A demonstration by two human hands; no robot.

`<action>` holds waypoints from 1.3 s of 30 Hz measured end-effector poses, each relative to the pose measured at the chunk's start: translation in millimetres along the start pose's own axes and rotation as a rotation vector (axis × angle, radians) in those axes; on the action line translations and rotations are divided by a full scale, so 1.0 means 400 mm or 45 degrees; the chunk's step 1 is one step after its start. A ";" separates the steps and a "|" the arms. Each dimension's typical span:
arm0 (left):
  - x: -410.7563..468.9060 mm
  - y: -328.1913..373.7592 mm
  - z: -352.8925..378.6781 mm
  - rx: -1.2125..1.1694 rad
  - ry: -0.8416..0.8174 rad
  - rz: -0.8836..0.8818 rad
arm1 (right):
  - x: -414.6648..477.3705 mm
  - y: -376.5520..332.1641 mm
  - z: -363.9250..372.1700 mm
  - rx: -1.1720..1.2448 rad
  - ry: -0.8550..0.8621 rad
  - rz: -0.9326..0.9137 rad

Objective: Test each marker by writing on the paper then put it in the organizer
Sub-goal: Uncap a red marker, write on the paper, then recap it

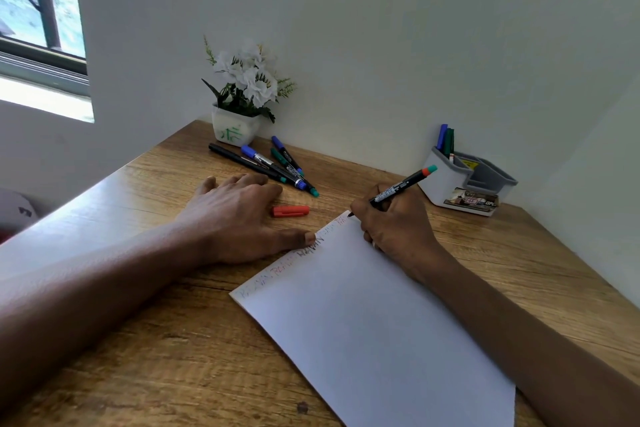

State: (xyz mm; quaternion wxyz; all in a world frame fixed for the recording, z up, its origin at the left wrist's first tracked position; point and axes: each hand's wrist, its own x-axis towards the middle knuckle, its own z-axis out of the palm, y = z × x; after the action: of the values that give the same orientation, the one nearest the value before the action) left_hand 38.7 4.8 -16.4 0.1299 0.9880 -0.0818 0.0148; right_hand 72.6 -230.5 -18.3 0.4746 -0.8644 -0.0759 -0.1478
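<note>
My right hand (394,222) grips a black marker (403,184) with a red and green end, its tip touching the far corner of the white paper (374,322). Scribbles in several colours run along the paper's top edge. My left hand (239,215) lies flat on the desk, thumb pressing the paper's edge. A red cap (290,211) lies on the wood between my hands. Several loose markers (273,165) lie in a heap behind my left hand. The grey and white organizer (464,184) stands at the back right with a blue and a green marker (445,139) upright in it.
A white pot of artificial white flowers (239,104) stands at the back against the wall, just behind the marker heap. The wooden desk (173,357) fits into a wall corner. A window is at the far left.
</note>
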 end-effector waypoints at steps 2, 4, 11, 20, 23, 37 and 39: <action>0.000 0.001 0.000 -0.003 0.000 -0.002 | 0.001 0.000 -0.001 -0.023 -0.001 -0.004; 0.000 0.001 0.000 -0.003 0.002 -0.003 | 0.001 0.000 -0.002 -0.021 -0.011 -0.001; -0.001 -0.002 -0.001 -0.004 -0.010 0.008 | 0.000 -0.003 -0.001 0.015 -0.010 0.044; 0.000 0.000 0.001 -0.006 -0.002 0.010 | -0.001 -0.006 0.001 0.018 0.023 0.091; -0.001 0.000 -0.001 -0.008 -0.004 0.005 | -0.004 -0.007 0.001 0.030 0.032 0.099; 0.001 -0.006 0.002 -0.097 0.098 0.048 | -0.002 -0.015 -0.018 0.621 0.173 0.292; 0.004 -0.009 0.003 -0.163 0.231 0.072 | -0.004 -0.017 -0.022 0.713 0.116 0.281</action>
State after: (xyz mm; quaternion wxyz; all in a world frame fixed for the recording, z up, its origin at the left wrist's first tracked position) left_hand 40.9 7.7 -18.5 0.1992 0.9696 -0.0983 0.1024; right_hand 67.4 -234.3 -8.8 0.7106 -0.6954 0.0020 -0.1071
